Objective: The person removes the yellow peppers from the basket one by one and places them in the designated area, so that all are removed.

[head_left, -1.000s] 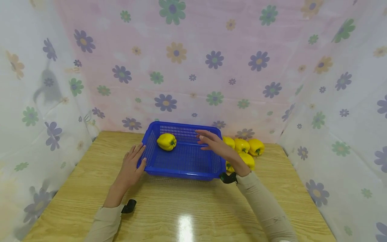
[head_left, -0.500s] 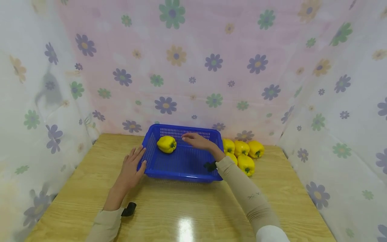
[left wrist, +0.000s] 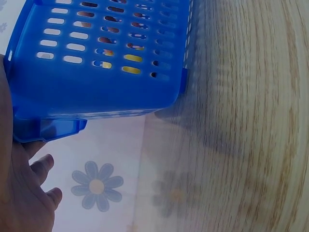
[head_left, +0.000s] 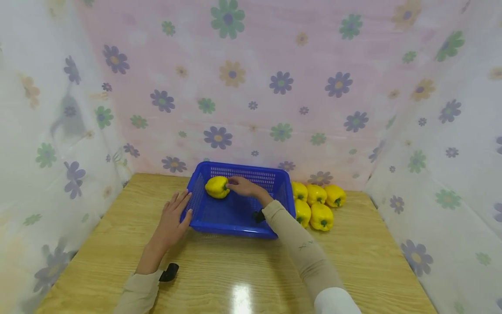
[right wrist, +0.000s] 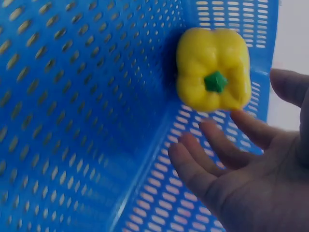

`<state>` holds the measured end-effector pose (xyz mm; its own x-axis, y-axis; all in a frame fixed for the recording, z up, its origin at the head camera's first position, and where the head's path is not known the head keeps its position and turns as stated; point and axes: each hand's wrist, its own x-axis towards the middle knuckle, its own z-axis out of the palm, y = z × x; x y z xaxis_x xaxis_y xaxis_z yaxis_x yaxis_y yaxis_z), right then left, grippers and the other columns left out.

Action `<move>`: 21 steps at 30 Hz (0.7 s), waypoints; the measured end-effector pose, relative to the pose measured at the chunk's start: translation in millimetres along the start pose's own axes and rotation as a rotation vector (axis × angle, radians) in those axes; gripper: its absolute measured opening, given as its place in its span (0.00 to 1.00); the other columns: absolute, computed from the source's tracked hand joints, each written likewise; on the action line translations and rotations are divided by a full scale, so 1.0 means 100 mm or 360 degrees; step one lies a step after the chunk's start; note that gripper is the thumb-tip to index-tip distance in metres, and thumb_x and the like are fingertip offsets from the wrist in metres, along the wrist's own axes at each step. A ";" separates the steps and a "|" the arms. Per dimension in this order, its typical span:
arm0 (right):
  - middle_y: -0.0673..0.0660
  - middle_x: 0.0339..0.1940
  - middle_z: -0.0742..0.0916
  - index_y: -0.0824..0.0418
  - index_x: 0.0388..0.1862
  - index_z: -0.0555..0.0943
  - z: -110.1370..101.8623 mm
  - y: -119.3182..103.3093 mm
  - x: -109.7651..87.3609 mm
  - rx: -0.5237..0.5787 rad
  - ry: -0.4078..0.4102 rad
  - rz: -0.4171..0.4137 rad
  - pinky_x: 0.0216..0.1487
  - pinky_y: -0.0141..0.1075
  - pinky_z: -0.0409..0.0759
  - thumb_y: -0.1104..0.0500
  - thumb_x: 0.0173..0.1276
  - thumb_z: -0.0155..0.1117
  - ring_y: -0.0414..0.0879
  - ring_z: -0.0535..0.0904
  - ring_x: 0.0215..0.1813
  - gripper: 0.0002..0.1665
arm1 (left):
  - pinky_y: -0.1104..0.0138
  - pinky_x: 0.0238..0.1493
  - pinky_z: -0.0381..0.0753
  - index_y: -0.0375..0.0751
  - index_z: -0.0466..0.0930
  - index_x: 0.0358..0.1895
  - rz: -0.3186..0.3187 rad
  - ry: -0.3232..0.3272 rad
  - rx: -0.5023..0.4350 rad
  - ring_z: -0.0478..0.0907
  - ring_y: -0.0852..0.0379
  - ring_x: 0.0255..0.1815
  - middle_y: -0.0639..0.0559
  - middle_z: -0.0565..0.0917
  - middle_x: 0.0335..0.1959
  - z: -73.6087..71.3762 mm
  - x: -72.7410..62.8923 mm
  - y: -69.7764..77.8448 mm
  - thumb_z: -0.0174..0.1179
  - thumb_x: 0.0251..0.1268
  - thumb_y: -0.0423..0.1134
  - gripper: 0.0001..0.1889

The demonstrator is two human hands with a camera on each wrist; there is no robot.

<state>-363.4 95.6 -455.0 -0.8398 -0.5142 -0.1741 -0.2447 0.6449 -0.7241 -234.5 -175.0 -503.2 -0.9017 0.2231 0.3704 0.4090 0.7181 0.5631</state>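
A yellow bell pepper (head_left: pixel 217 187) with a green stem lies in the left end of a blue perforated plastic basket (head_left: pixel 235 229). My right hand (head_left: pixel 245 186) reaches over the basket, fingertips right at the pepper's stem end. In the right wrist view the fingers (right wrist: pixel 193 169) are spread and lightly bent beside the pepper (right wrist: pixel 212 67), not wrapped round it. On the basket's left rim rests my left hand (head_left: pixel 172 218), its fingers fairly straight. From the left wrist, that hand (left wrist: pixel 29 193) appears beside the basket's end wall (left wrist: pixel 96 92).
Several more yellow bell peppers (head_left: pixel 321 216) sit in two rows on the wooden table (head_left: pixel 211 279), just right of the basket. A flowered cloth (head_left: pixel 251 87) hangs behind the table and along both sides.
My right hand has moved left and inward, from above the basket's right end to the pepper. The left hand stays on the left rim, and the pepper lies where it was.
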 end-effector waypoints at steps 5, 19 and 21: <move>0.67 0.72 0.73 0.67 0.75 0.67 0.05 -0.01 0.10 0.0040 0.0068 0.0027 0.71 0.53 0.72 0.50 0.82 0.49 0.61 0.70 0.73 0.30 | 0.30 0.75 0.43 0.35 0.60 0.79 -0.0001 -0.0011 -0.0011 0.46 0.30 0.82 0.37 0.60 0.80 0.00 0.01 0.00 0.47 0.80 0.42 0.29; 0.64 0.70 0.79 0.65 0.68 0.78 0.05 0.03 0.13 0.0006 0.0049 0.0033 0.73 0.53 0.71 0.47 0.82 0.48 0.60 0.72 0.73 0.28 | 0.30 0.74 0.43 0.34 0.61 0.78 0.0000 -0.0008 -0.0031 0.46 0.29 0.82 0.37 0.60 0.80 -0.02 0.01 0.02 0.47 0.80 0.42 0.29; 0.65 0.71 0.78 0.65 0.70 0.76 0.05 0.01 0.12 0.0039 -0.0013 0.0095 0.69 0.53 0.75 0.46 0.82 0.48 0.61 0.74 0.71 0.30 | 0.30 0.74 0.43 0.33 0.61 0.78 -0.0001 -0.0007 -0.0028 0.46 0.29 0.82 0.36 0.60 0.80 -0.03 0.00 0.03 0.48 0.80 0.41 0.29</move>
<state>-371.0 87.1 -461.0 -0.8486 -0.4798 -0.2230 -0.1823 0.6608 -0.7281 -233.2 -174.3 -499.3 -0.9026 0.2254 0.3666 0.4106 0.7064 0.5765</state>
